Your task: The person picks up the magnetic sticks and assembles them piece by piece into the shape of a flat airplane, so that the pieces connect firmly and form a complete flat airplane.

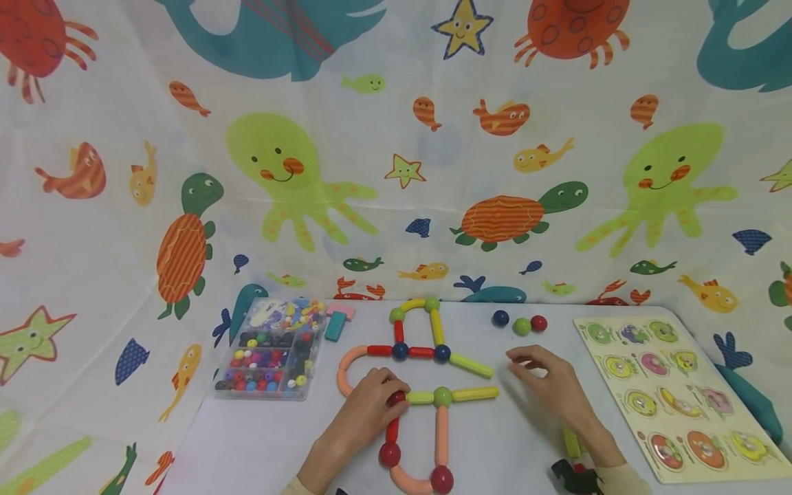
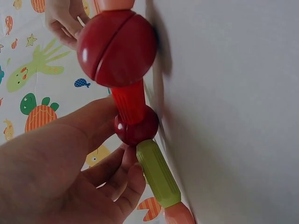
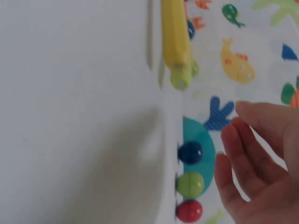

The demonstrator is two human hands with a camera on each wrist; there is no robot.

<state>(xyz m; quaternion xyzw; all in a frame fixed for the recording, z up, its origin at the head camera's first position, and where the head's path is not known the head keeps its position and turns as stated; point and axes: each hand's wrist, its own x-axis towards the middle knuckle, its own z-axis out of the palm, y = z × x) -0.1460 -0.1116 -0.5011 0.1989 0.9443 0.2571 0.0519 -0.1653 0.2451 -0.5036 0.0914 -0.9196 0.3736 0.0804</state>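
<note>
A figure made of colourful rods and balls lies on the white table. My left hand (image 1: 371, 405) pinches a dark red ball (image 2: 136, 126) that joins a red rod (image 2: 128, 100) and a green rod (image 2: 158, 172). Another red ball (image 1: 390, 454) sits at the red rod's other end. To the right, a green ball (image 1: 442, 396) joins the green rod to a yellow rod (image 1: 475, 394). My right hand (image 1: 547, 381) hovers right of the yellow rod and a lime rod (image 1: 471, 365), fingers loosely bent with nothing between them.
Behind my right hand sit loose blue (image 1: 500, 317), green (image 1: 522, 326) and red (image 1: 539, 322) balls. A puzzle board (image 1: 625, 395) lies at the right. A divided box of beads (image 1: 266, 392) stands at the left, beside a teal block (image 1: 335, 326). A patterned cloth hangs behind.
</note>
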